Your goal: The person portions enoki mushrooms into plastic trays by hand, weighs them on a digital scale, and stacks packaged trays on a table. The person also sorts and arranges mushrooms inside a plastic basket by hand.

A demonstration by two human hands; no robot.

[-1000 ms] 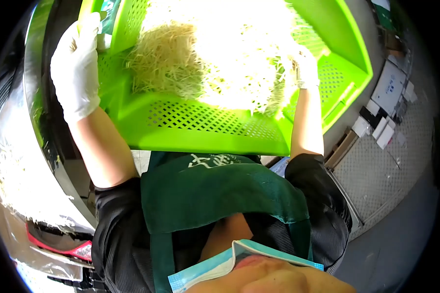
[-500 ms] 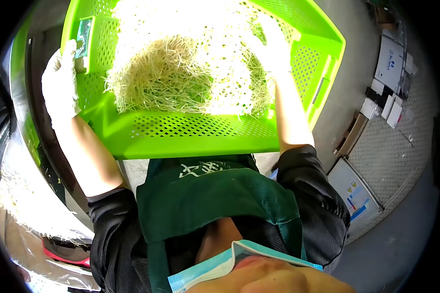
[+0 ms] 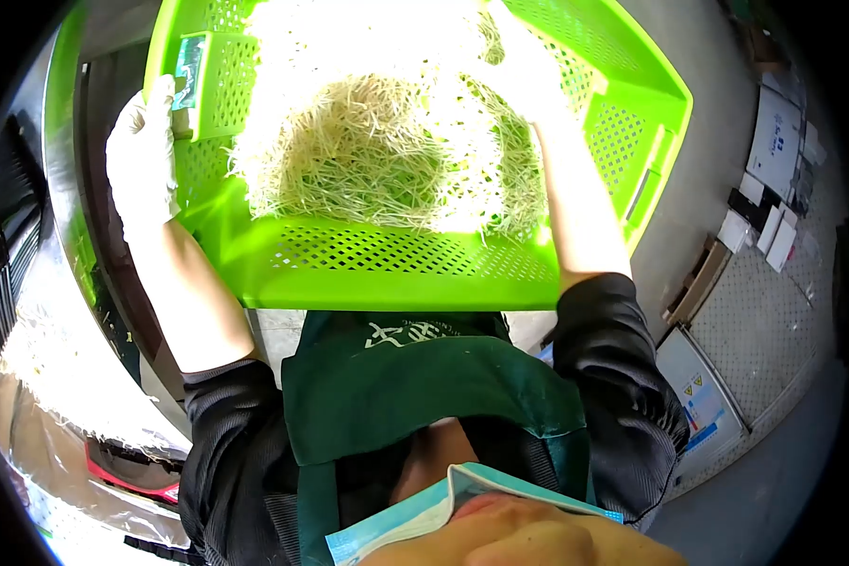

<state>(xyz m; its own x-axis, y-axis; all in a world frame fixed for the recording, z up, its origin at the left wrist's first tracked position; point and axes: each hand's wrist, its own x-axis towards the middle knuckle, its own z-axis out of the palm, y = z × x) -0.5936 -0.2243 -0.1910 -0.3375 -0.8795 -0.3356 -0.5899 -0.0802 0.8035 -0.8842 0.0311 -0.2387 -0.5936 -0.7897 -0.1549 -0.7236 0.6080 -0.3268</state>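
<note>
A bright green perforated plastic basket is in front of my body at the top of the head view. Long, pale bean sprouts lie heaped inside it, partly washed out by glare. My left hand, in a whitish glove, is closed around the basket's left side, by a small label holder. Over the right side of the basket reaches my right hand, at the sprouts. Strong light bleaches it, so its fingers and anything in them cannot be made out.
More pale sprouts lie on a bright surface at lower left, near black slatted crates. To the right, boxes and a white panel with warning labels stand along the floor.
The basket and surroundings have shifted right in the view. My right hand has moved slightly farther away across the sprouts. My left hand keeps its hold on the basket's side.
</note>
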